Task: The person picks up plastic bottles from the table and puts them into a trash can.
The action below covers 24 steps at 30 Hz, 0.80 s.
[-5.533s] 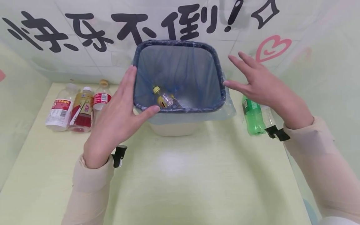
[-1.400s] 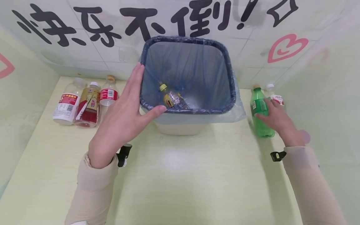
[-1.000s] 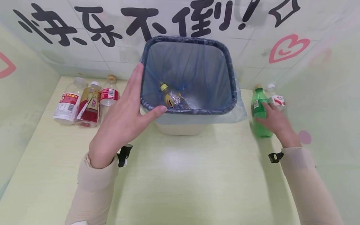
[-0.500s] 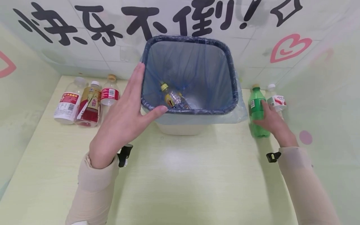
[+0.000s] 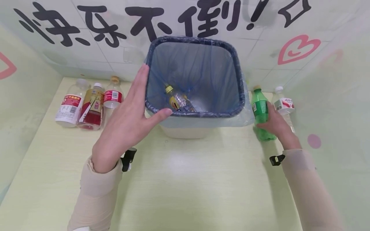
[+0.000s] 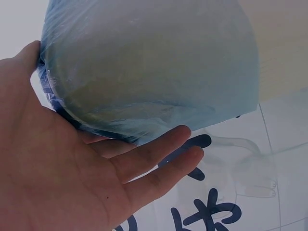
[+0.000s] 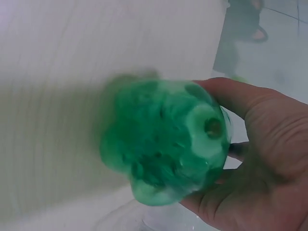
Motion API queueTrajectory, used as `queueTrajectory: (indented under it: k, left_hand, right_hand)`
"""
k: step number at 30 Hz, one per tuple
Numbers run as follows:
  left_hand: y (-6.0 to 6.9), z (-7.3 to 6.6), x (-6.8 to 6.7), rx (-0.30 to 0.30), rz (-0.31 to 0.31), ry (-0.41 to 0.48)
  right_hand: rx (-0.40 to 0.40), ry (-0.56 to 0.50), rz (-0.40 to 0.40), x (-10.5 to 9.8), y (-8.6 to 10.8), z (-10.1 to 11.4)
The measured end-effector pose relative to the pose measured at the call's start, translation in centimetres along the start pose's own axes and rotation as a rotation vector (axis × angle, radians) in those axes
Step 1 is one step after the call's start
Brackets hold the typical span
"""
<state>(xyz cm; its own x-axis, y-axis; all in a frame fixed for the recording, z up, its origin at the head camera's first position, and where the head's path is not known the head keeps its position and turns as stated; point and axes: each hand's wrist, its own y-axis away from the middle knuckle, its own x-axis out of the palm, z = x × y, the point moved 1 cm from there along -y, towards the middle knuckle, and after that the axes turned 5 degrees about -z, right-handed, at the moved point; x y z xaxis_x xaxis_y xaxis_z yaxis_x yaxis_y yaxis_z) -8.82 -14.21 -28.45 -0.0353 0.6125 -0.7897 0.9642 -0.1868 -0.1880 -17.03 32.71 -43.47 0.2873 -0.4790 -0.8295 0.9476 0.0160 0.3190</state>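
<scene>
Green bottle (image 5: 261,110), capped in yellowish brown, is held in the right grip (image 5: 276,123) at the right end of the table (image 5: 188,179). Its cap end points toward the wall (image 5: 86,65) and its base toward the person. The grip comes in from the right, around the lower half: the thumb lies across the near side below the label, the other fingers on the far right side, so the bottle is pinched between them. In the right wrist view its ribbed base faces the camera, filling the curve of the hand; whether it touches the table cannot be told.

Just right of that grip, apart from the green bottle, is a clear bottle (image 5: 284,104) with a white cap and a red-and-white label, its lower part partly covered by the hand.

The left grip (image 5: 121,125) is spread, its straight fingers against the left side of the bin (image 5: 185,132) and its thumb stretched along the front rim. A translucent blue bag (image 5: 216,67) lines the bin and folds out over the rim. Inside, a yellow-capped bottle (image 5: 180,102) lies tilted near the front left.

At the left end of the table, three more bottles sit side by side: a white one (image 5: 69,107), an amber-and-red one (image 5: 91,110) and a tan-capped one (image 5: 113,96), partly hidden by the left grip.
</scene>
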Motion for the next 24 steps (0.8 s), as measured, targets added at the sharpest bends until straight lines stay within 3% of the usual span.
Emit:
queueTrajectory:
  k: [9,16,24]
  left_hand:
    - [0.0,0.0,0.0,-0.007,0.006,0.001]
    - [0.0,0.0,0.0,-0.005,0.006,0.002]
    - [-0.1,0.1,0.0,0.006,0.001,0.018]
  right_hand:
    - [-0.003,0.032,-0.082,1.9,-0.2,0.2]
    - [0.017,0.029,-0.084,2.0,-0.1,0.4]
    - [0.011,0.009,-0.143,2.0,-0.1,-0.2]
